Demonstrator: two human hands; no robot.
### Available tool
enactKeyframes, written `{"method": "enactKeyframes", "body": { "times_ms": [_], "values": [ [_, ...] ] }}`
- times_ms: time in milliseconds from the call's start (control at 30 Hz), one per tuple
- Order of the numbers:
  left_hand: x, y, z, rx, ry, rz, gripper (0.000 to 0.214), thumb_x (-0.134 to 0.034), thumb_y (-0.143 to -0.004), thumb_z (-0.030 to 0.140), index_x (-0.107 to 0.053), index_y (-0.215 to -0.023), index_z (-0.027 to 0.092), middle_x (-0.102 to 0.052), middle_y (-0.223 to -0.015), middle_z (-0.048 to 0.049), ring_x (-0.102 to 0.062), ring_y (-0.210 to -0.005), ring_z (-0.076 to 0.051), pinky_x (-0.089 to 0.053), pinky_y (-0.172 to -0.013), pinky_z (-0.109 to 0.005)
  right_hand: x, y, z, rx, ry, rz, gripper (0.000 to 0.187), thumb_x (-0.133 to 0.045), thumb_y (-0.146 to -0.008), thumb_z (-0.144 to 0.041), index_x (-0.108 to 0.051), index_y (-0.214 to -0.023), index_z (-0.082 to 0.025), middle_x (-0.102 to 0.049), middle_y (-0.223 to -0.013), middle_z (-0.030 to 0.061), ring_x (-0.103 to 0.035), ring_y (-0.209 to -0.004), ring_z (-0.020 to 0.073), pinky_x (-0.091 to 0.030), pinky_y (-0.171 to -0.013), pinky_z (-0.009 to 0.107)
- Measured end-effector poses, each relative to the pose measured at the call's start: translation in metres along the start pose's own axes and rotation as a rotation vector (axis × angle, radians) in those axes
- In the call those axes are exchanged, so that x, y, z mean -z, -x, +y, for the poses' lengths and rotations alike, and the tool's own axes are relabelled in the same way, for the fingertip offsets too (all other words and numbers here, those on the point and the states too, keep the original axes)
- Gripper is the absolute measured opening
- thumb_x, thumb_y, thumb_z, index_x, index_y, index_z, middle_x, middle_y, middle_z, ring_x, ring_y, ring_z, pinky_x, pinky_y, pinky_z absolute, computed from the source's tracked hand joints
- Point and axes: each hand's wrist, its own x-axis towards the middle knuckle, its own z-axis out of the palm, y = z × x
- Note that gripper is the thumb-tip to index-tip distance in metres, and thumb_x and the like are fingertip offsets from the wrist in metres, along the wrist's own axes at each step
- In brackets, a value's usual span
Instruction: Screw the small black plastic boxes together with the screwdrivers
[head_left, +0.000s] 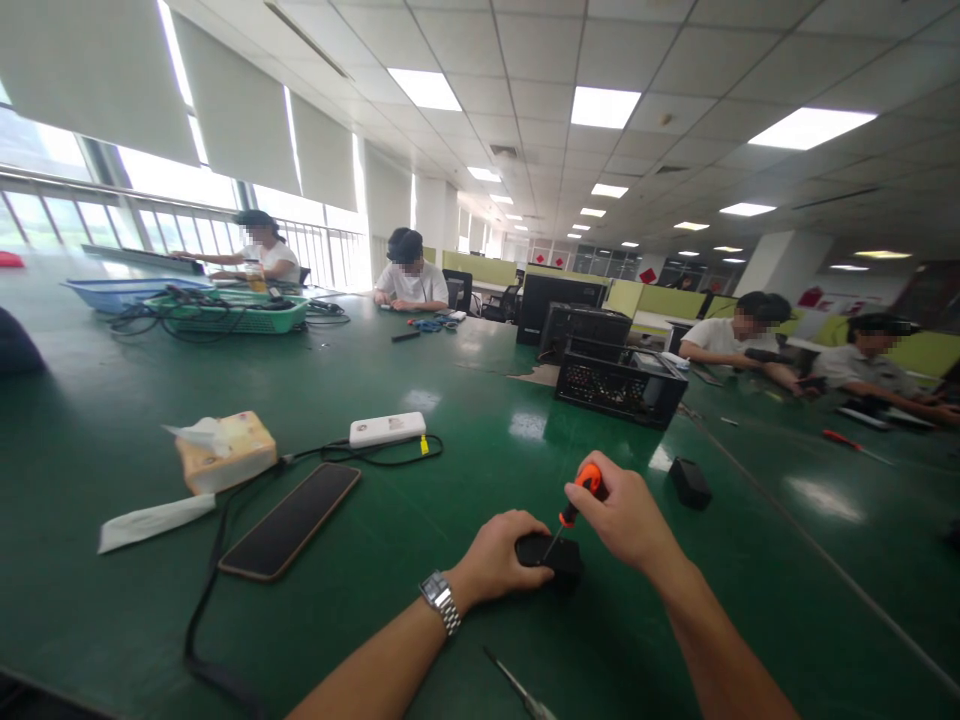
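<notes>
Black and probably light, stiff and slick, the box point(568, 560) toward the near edge of the bench point(397, 535) is best held by its sides, as the left hand point(502, 555) clasps it, while the right hand point(626, 512) curls tightly round an orange screwdriver point(590, 480).

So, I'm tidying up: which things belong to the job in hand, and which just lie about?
In the job:
black block, held by the left hand
orange-handled screwdriver, in the right hand

Lying about:
phone
tissue pack
white device
second black block, perhaps related
loose screwdriver, perhaps a spare
</notes>
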Motion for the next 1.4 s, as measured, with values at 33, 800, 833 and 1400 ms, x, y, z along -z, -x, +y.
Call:
{"method": "enactKeyframes", "body": {
  "times_ms": [33, 800, 833, 1400],
  "values": [
    [0.000, 0.000, 0.000, -0.001, -0.003, 0.001, 0.037, -0.076, -0.065, 0.032, -0.067, -0.099, 0.021, -0.067, -0.093, -0.0019, -0.060, -0.085, -0.021, -0.045, -0.076, -0.028, -0.001, 0.000, -0.001, -0.003, 0.007, -0.001, 0.019, -0.052, -0.082, -0.038, -0.048, -0.072, -0.022, -0.049, -0.054, -0.0055, -0.044, -0.049, 0.0116, -0.029, -0.049, 0.022],
    [0.000, 0.001, -0.001, -0.012, -0.007, -0.014, 0.036, -0.074, -0.069, 0.035, -0.067, -0.102, 0.022, -0.066, -0.093, -0.0011, -0.059, -0.084, -0.020, -0.044, -0.076, -0.027, 0.043, 0.020, 0.000, 0.057, 0.055, -0.375, 0.008, -0.057, -0.073, -0.023, -0.064, -0.077, -0.021, -0.059, -0.065, -0.0033, -0.049, -0.058, 0.0115, -0.032, -0.053, 0.022],
    [0.000, 0.001, -0.001, -0.009, -0.006, -0.018, 0.036, -0.074, -0.069, 0.035, -0.067, -0.102, 0.022, -0.066, -0.094, -0.0012, -0.059, -0.085, -0.020, -0.044, -0.077, -0.027, 0.045, 0.021, 0.004, 0.019, 0.100, -0.370, 0.009, -0.058, -0.075, -0.028, -0.063, -0.074, -0.021, -0.057, -0.062, -0.0030, -0.047, -0.056, 0.0117, -0.030, -0.051, 0.022],
    [0.007, 0.002, -0.004, 0.075, -0.024, 0.028, 0.037, -0.071, -0.069, 0.036, -0.066, -0.103, 0.023, -0.066, -0.099, -0.0034, -0.060, -0.090, -0.022, -0.045, -0.081, -0.032, -0.032, 0.041, 0.137, -0.350, 0.280, -0.204, 0.020, -0.048, -0.086, -0.037, -0.060, -0.094, -0.023, -0.067, -0.092, 0.0050, -0.061, -0.079, 0.0196, -0.040, -0.061, 0.025]
  ]
}}
